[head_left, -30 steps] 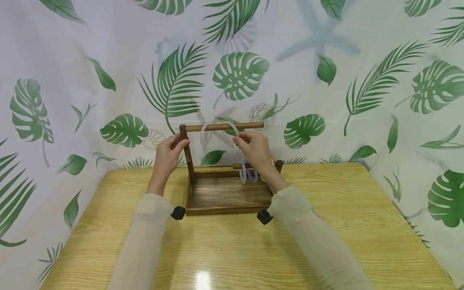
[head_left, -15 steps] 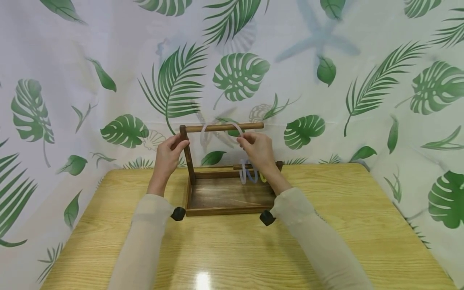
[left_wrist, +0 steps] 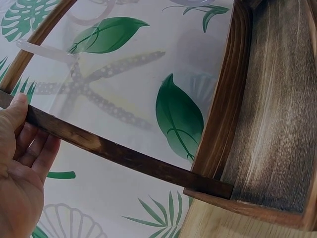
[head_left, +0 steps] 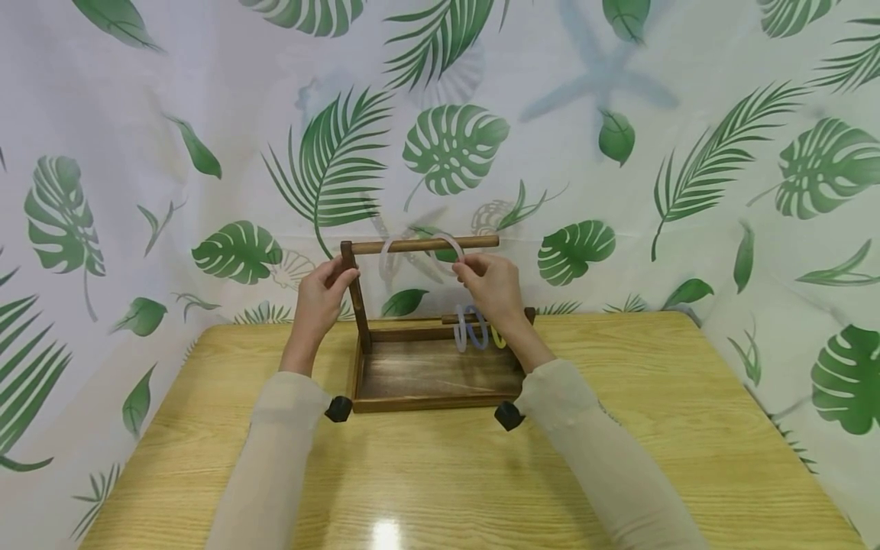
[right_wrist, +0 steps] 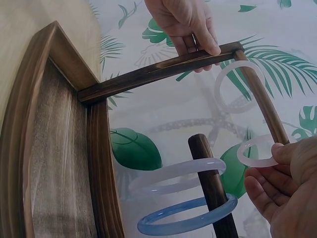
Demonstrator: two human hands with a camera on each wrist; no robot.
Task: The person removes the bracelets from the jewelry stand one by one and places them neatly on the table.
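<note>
A wooden bangle stand has a tall post (head_left: 360,309) and an upper rod (head_left: 474,242). My left hand (head_left: 318,296) grips the top of the post between thumb and fingers. With thumb and fingertips, my right hand (head_left: 492,289) pinches a pale pinkish bangle (right_wrist: 255,162) that encircles the upper rod. Another whitish bangle (right_wrist: 218,89) hangs on that rod, nearer the post. Below, the short lower rod (right_wrist: 199,144) carries a pale lavender bangle (right_wrist: 198,166), a blue bangle (right_wrist: 166,228) and a yellow bangle (head_left: 499,340), the last partly hidden behind my right wrist.
The stand's shallow tray base (head_left: 426,405) rests on a wood-grain table (head_left: 426,473) near its back edge. Directly behind hangs a white cloth (head_left: 550,176) printed with green leaves. Dark camera mounts (head_left: 509,415) sit at both sleeve cuffs, over the tray's front corners.
My right hand has shifted slightly to the right along the upper rod, with the pinkish bangle in its fingers. My left hand stays on the post.
</note>
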